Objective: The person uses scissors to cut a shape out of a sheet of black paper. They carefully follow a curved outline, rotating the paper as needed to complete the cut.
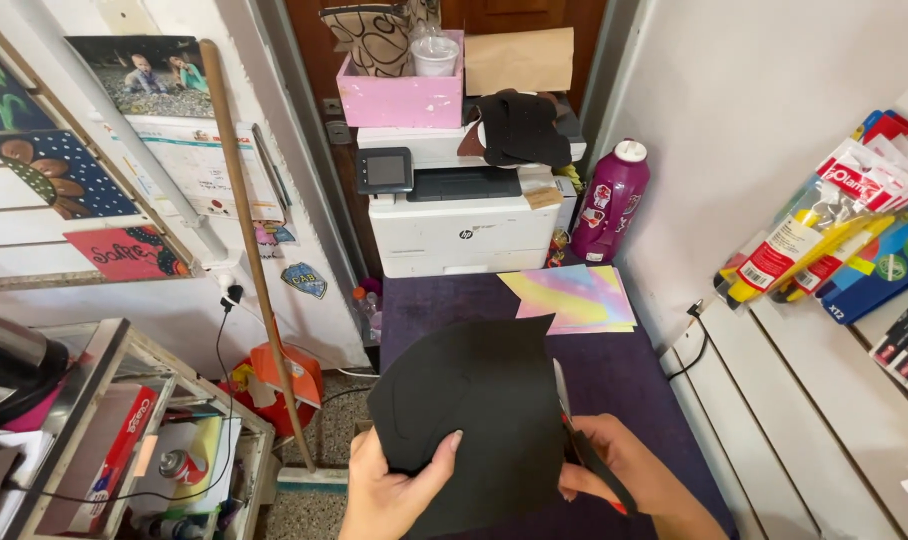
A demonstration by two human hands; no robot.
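Shelf unit (104, 420): stands at the far left; its lower tiers are cluttered and the items blur together, a spray can (179, 465) among them.
Broom handle (254, 260): leans against the wall, its foot partly hidden behind the shelf unit and the orange thing on the floor.
Left hand (389, 490): clamped on the lower left edge of the black foam sheet, thumb on top; the wrist is cut off by the bottom edge.
Black foam sheet (474, 400): held up above the purple counter, tilted toward the camera; it hides the counter beneath it and its bottom part runs out of view.
Scissors (566, 415): the blades meet the sheet's right edge; only one thin blade shows, the handles are buried in the fingers.
Right hand (614, 470): closed around the scissors' handles, just right of the sheet; the forearm is cut off at the frame's bottom.
Counter (634, 370): purple, running from the hands back to the printer.
Printer (454, 215): white, at the counter's far end, with a pink box (399, 100) on top.
Pastel sheets (579, 298): lie flat behind the foam, near corner hidden by it.
Bottle (611, 200): magenta, white cap, upright beside the printer.
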